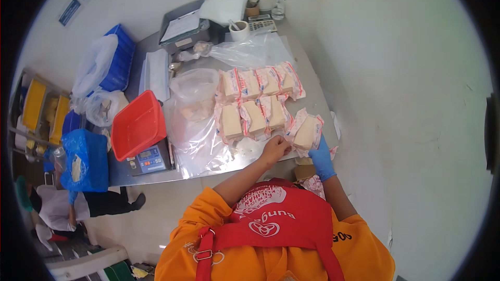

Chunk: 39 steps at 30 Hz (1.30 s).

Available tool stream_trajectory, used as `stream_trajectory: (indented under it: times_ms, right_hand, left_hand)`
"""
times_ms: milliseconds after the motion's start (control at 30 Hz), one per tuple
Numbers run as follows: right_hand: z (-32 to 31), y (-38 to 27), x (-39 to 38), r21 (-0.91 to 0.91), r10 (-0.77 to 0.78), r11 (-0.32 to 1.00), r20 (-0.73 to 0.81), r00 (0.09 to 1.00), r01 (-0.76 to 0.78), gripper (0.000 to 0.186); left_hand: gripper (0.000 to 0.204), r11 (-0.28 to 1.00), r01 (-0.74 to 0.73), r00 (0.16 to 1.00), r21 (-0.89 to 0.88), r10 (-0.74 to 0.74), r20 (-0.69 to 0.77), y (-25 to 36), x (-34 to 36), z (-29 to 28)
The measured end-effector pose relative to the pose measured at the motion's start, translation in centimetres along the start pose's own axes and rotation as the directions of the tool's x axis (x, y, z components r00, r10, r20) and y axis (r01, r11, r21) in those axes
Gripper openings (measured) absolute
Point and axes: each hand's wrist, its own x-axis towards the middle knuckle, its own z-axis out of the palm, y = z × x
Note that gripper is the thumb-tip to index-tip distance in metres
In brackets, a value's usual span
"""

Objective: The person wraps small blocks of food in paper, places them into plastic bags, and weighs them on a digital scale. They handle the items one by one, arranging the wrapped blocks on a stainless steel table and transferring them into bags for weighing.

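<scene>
My right hand (321,162), in a blue glove, grips a pale rectangular block (304,136) in an opened red-and-white printed wrapper at the table's right front. My bare left hand (276,151) is just left of that block, its fingers curled together; I cannot make out whether they hold anything. Several similar blocks (230,120) lie in two rows behind, their wrappers peeled open. Under and left of them are clear plastic sheets (190,152).
A red tray (138,125) sits on a scale (151,161). Around the steel table (125,176) are a blue crate (119,62), a blue bag (86,158), a grey bin (203,34) and a spray bottle (278,8). A co-worker (57,208) is low at left; a wall (406,99) is at right.
</scene>
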Motion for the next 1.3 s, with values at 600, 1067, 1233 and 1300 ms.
stream_trajectory:
  times_ms: [600,1067,1233,1300]
  right_hand:
    - [8.3,-12.2,24.4,-0.644,-0.418,0.643,0.158,0.894,0.415,0.037]
    - [25.9,-10.5,39.7,-0.833,-0.370,0.103,0.475,0.799,0.543,0.034]
    - [28.1,-23.6,34.1,-0.635,-0.334,0.257,0.649,0.683,0.729,0.048]
    - [28.0,-27.3,33.1,-0.522,-0.294,0.438,0.686,0.665,0.732,0.047]
  left_hand:
    - [0.025,0.941,-0.077,0.893,-0.330,-0.082,-0.443,-0.1,-19.2,-14.2]
    - [0.018,0.835,-0.406,0.651,-0.372,-0.022,-0.759,1.7,-30.7,-16.4]
    - [0.023,0.818,-0.524,0.639,-0.238,0.192,-0.745,6.7,-31.9,-19.3]
    - [0.030,0.833,-0.540,0.648,-0.124,0.317,-0.693,10.6,-31.4,-20.7]
